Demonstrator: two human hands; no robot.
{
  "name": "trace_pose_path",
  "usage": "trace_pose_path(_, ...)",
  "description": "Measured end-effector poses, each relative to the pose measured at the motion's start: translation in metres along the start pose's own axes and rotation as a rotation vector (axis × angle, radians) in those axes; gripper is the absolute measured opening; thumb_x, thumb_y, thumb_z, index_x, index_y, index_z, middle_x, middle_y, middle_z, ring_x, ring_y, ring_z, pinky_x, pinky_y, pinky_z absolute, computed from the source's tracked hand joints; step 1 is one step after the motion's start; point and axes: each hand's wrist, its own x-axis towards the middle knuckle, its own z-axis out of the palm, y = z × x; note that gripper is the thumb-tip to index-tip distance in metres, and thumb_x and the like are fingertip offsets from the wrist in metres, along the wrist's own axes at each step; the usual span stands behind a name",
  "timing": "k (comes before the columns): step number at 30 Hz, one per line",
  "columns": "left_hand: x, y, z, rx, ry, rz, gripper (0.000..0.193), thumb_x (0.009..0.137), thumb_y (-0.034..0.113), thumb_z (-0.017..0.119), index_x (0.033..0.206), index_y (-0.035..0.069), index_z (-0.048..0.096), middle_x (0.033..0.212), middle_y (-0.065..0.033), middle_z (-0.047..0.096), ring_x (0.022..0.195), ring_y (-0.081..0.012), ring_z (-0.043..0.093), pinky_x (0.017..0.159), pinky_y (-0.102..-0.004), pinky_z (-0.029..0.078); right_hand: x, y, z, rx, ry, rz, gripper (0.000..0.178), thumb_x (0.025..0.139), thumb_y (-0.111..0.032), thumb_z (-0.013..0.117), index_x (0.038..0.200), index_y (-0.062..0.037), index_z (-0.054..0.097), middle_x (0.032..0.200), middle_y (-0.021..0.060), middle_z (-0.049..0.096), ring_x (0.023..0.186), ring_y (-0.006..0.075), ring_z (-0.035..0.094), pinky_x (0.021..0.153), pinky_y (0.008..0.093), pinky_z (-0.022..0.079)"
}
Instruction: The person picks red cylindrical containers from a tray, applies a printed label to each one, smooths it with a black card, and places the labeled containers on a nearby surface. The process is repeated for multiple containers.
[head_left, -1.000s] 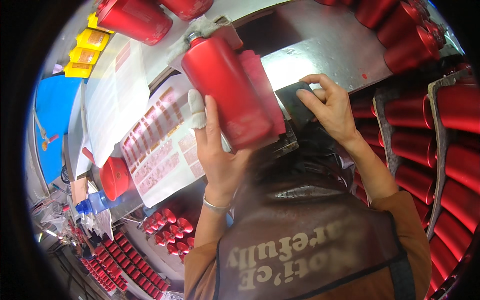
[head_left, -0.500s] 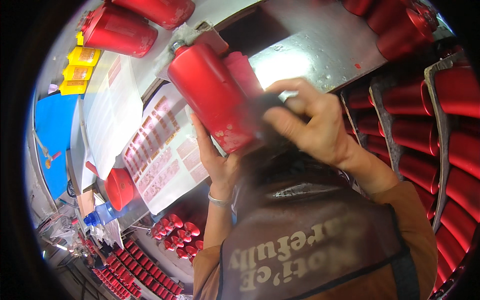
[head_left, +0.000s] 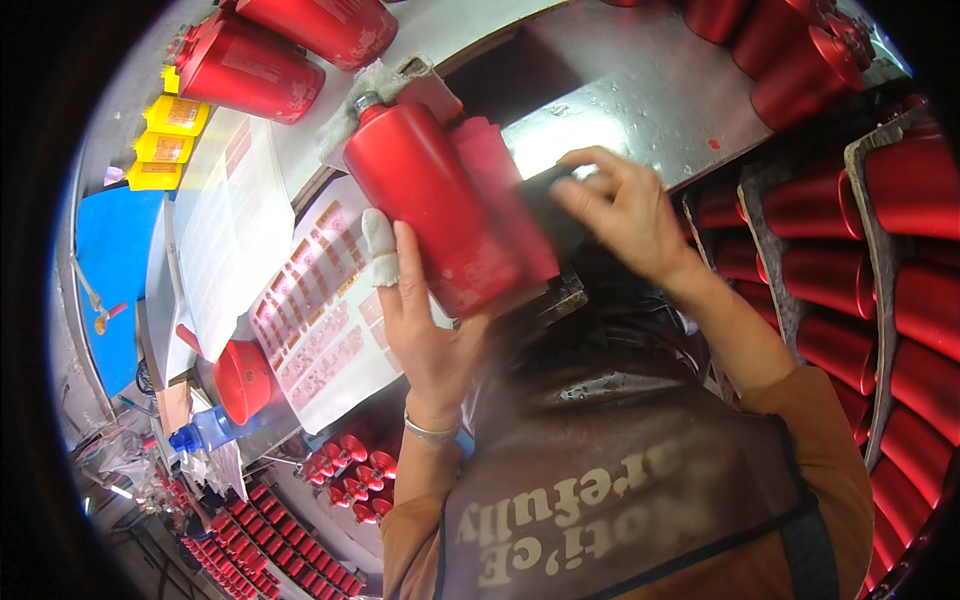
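A red bottle (head_left: pixel 415 185) with a metallic neck lies tilted over the worktable, its base toward me. My left hand (head_left: pixel 430 345) holds it near the base, with white wrapping (head_left: pixel 379 245) round one finger. Pale marks show on the bottle's lower side. Beneath and beside it lies a pink cloth (head_left: pixel 497 160). My right hand (head_left: pixel 635 215) pinches a dark, flat-looking piece (head_left: pixel 550 210) just right of the bottle; motion blurs it, so its exact kind is unclear.
A sheet of printed decals (head_left: pixel 315 300) and white paper (head_left: pixel 235 230) lie at left, near a red cup (head_left: pixel 242 380) and yellow packets (head_left: pixel 165 148). More red bottles (head_left: pixel 250 65) stand far left. Racks of red bottles (head_left: pixel 820 270) fill the right side.
My right hand and the dark piece have shifted slightly away from me. The bottle's base has moved a little to the right, and more of the pink cloth shows.
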Motion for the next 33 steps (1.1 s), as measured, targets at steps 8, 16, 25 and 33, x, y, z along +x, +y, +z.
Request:
trace_pose_path(8,-0.010,-0.012,0.010,-0.079,0.067,-0.036,0.101,0.068,0.005,0.083,0.155,-0.003,0.033,0.152,-0.0272,0.043,0.141,-0.0395,0.044,0.115,-0.0426,0.036,-0.009,0.005,0.003,0.485,-0.286,-0.139,0.039,0.093,-0.010,0.066,0.131,-0.0030,0.060,0.109,0.0077,0.070,0.094,0.0152,0.067,0.079,0.0291,0.055)
trace_pose_path(16,-0.012,-0.019,0.010,-0.065,0.079,-0.024,0.107,0.069,0.021,0.092,0.156,-0.001,0.033,0.152,-0.0205,0.046,0.131,-0.0307,0.052,0.112,-0.0394,0.038,0.034,-0.030,0.012,0.006,-0.037,-0.617,0.038,0.088,-0.006,0.070,0.125,-0.0025,0.065,0.114,0.0199,0.070,0.103,0.0332,0.070,0.088,0.0361,0.054)
trace_pose_path(25,-0.021,-0.038,0.023,-0.353,0.045,-0.116,0.113,0.074,0.018,0.091,0.160,0.000,0.019,0.153,-0.0152,0.040,0.133,-0.0241,0.049,0.109,-0.0369,0.045,0.016,-0.032,0.024,-0.219,0.069,-0.687,0.039,0.083,-0.006,0.075,0.122,-0.0046,0.066,0.100,0.0144,0.071,0.088,0.0324,0.070,0.077,0.0369,0.056)
trace_pose_path(33,-0.008,-0.019,0.010,-0.432,0.062,-0.031,0.104,0.079,0.019,0.082,0.158,-0.007,0.018,0.155,-0.0250,0.039,0.144,-0.0343,0.040,0.117,-0.0410,0.033,0.012,-0.009,0.020,0.352,0.159,-0.379,0.032,0.090,-0.014,0.072,0.117,-0.0010,0.062,0.093,0.0125,0.075,0.079,0.0120,0.069,0.071,0.0276,0.055)
